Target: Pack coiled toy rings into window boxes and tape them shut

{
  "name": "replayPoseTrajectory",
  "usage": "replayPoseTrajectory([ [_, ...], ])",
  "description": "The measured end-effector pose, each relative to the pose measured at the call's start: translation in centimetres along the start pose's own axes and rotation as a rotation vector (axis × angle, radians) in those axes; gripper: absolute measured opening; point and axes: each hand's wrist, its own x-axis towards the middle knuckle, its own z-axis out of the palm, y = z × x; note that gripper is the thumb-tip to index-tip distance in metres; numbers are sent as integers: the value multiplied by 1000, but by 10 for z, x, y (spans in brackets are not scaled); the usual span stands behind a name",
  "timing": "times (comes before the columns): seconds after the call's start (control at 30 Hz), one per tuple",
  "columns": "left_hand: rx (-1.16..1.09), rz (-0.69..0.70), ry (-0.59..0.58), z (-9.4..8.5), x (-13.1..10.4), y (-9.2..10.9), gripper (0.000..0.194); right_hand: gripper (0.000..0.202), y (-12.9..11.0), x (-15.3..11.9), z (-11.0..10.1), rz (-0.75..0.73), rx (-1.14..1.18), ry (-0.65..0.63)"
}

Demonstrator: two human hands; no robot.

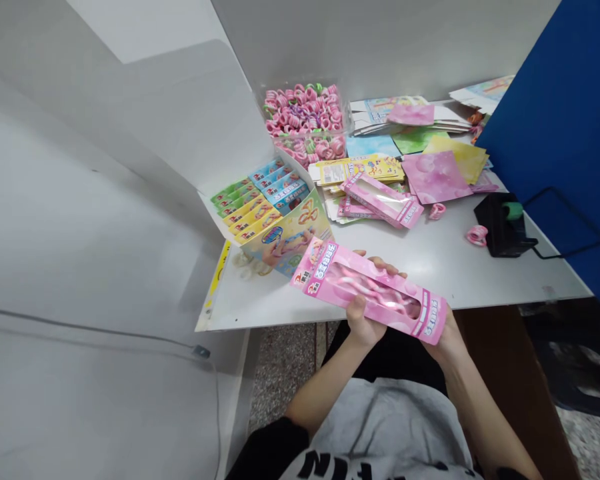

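Note:
A pink windowed box [343,280] is held slanted above the table's front edge, with pink-and-white twisted pieces showing through its window. My left hand [367,320] grips its middle from below, thumb on the front and fingertips at the far edge. Around the lower right end is my right hand [450,333], its fingers mostly hidden behind the box. Just beyond the box's upper left end stands an open display carton [303,230] with rows of green, yellow and blue boxes inside. Another pink windowed box [380,199] lies on a pile of flat yellow boxes [363,168].
A clear bin [347,123] of pink and green coiled pieces stands at the back. Coloured sheets [437,177] and flat cartons [360,127] lie to its right. A black tape dispenser [500,230] sits near the blue partition [570,153], beside loose pink coils [477,235].

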Motion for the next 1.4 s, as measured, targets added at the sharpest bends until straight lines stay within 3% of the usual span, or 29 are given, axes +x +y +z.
replayPoseTrajectory([
  [0.2, -19, -14, 64, 6, -8, 2, 74, 18, -1, -1, -7, -80, -70, -10],
  [0.27, -46, 0, 74, 7, -7, 6, 74, 10, -5, -3, -9, -33, -101, -49],
  [0.4, -136, -85, 47, 6, 2, 15, 68, 34, -28, -18, -11, 76, -325, -119],
  [0.47, -206, -185, 46, 7, 5, 17, 62, 28, -42, -30, -9, -70, -528, 14],
  [0.57, -303, -381, 48, 7, 7, 15, 54, 16, -58, -46, -10, -436, -779, 293],
  [0.67, -375, -603, 26, 6, 7, 11, 56, 6, -67, -51, -20, -742, -950, 401],
  [0.73, -420, -712, -31, 5, 6, 10, 64, 31, -70, -46, -29, -878, -1009, 338],
  [0.8, -462, -811, -112, 5, 2, 11, 72, 58, -72, -36, -35, -926, -996, 154],
  [0.9, -514, -967, -251, 6, -13, 15, 86, 66, -70, -20, -37, -902, -883, -97],
  [0.97, -514, -1044, -390, 3, -27, 21, 94, 62, -69, -12, -34, -920, -826, -44],
  [1.03, -439, -1015, -565, -5, -39, 30, 87, 52, -72, -7, -31, -914, -828, 63],
  [1.1, -283, -743, -655, -16, -44, 40, 58, 36, -78, -4, -28, -856, -872, 30],
  [1.17, -57, -262, -504, -26, -42, 45, 31, 24, -84, -3, -23, -784, -890, -121],
  [1.2, 66, -55, -380, -30, -39, 46, 29, 21, -85, -2, -20, -754, -881, -183],
  [1.23, 179, 67, -281, -33, -35, 46, 35, 19, -85, -1, -17, -725, -862, -219],
  [1.27, 273, 87, -236, -35, -31, 44, 46, 18, -84, 0, -13, -690, -839, -241],
  [1.3, 343, 20, -249, -36, -28, 41, 56, 18, -81, 0, -11, -644, -816, -254],
  [1.4, 449, -275, -336, -37, -25, 32, 46, 18, -68, 3, -7, -512, -755, -240],
])
